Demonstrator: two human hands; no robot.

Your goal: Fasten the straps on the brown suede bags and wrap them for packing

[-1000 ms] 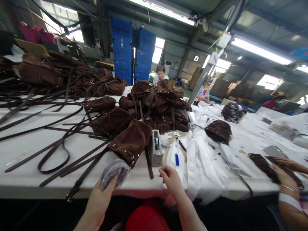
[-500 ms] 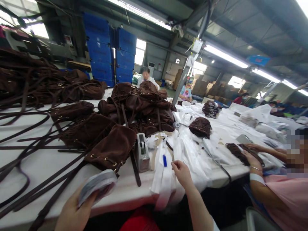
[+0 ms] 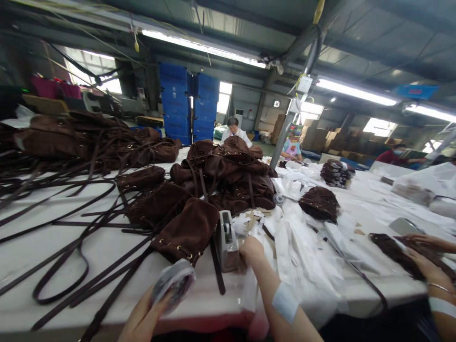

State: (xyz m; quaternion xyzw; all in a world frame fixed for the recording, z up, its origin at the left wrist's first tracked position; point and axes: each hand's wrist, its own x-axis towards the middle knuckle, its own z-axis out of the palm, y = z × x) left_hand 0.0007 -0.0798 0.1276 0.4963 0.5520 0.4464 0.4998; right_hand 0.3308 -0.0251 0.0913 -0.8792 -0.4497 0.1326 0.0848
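Note:
My left hand (image 3: pixel 144 311) is closed round a small bundle in clear, greyish plastic (image 3: pixel 174 285) with something dark inside, held over the table's front edge. Just beyond the bundle lies a dark brown suede drawstring pouch (image 3: pixel 190 225) with gold eyelets. To its right stands a grey tape dispenser (image 3: pixel 228 242), with a dark strap (image 3: pixel 216 266) alongside. Close by the dispenser's right side, my right hand (image 3: pixel 252 251) reaches down among white plastic strips. Its fingers are bent and partly hidden, and whether they hold anything does not show.
A large heap of brown bags (image 3: pixel 231 175) stands behind the dispenser, with more bags and long straps (image 3: pixel 85 256) to the left. White plastic sheets (image 3: pixel 299 251) spread to the right. A co-worker's hands (image 3: pixel 423 259) handle a brown piece at far right. A metal post (image 3: pixel 281 140) rises behind.
My right hand has moved left and in towards the tape dispenser, and the blue item near it is out of sight. The view has swung left. The left hand still holds its bundle.

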